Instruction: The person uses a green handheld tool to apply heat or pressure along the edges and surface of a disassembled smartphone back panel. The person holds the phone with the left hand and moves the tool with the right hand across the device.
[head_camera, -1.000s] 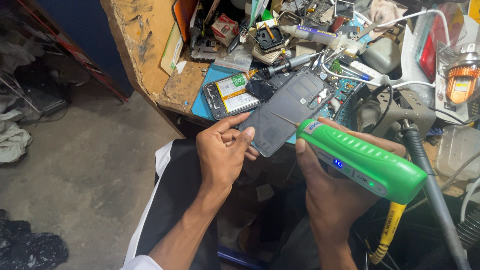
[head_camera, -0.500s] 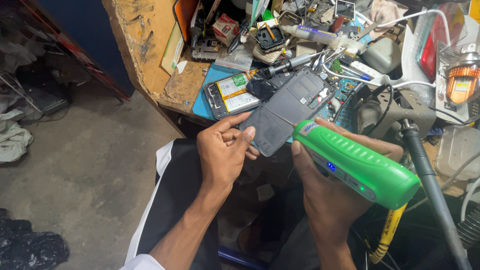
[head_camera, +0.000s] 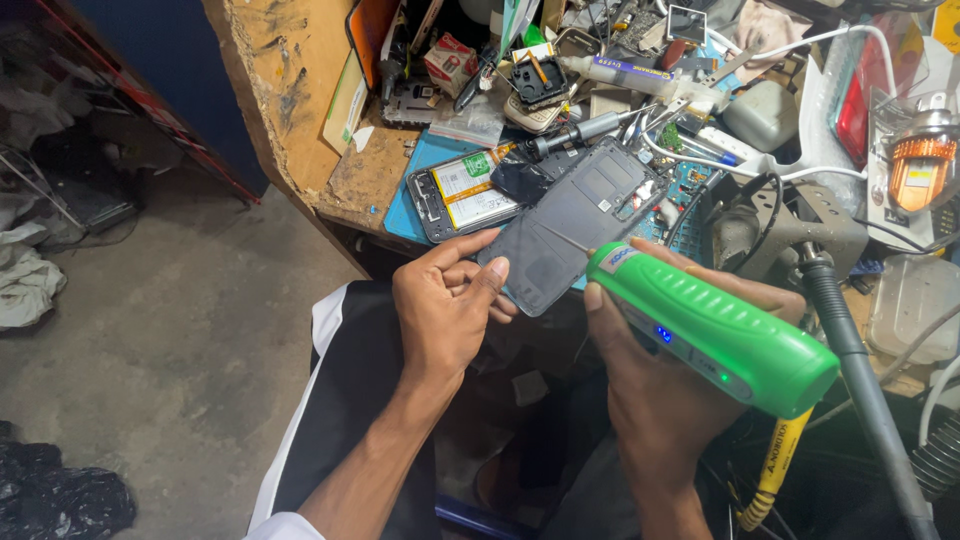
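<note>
My left hand (head_camera: 447, 306) grips the near end of a dark grey phone back cover (head_camera: 580, 220), holding it tilted over the bench edge. My right hand (head_camera: 668, 375) is wrapped around a bright green handheld tool (head_camera: 722, 330) with a small blue light on its side. The tool's tip points at the cover's lower right edge and appears to touch it. An opened phone (head_camera: 462, 194) with its battery exposed lies on a blue mat (head_camera: 424, 160) just beyond the cover.
The worn wooden bench (head_camera: 300, 70) is crowded with tools, cables, circuit parts and small boxes. A metal stand with a black hose (head_camera: 850, 340) rises at the right. An orange lamp (head_camera: 920, 165) sits far right. Concrete floor (head_camera: 170, 330) lies to the left.
The green tool has shifted slightly left and toward the cover's edge. My left hand and the cover have stayed nearly still.
</note>
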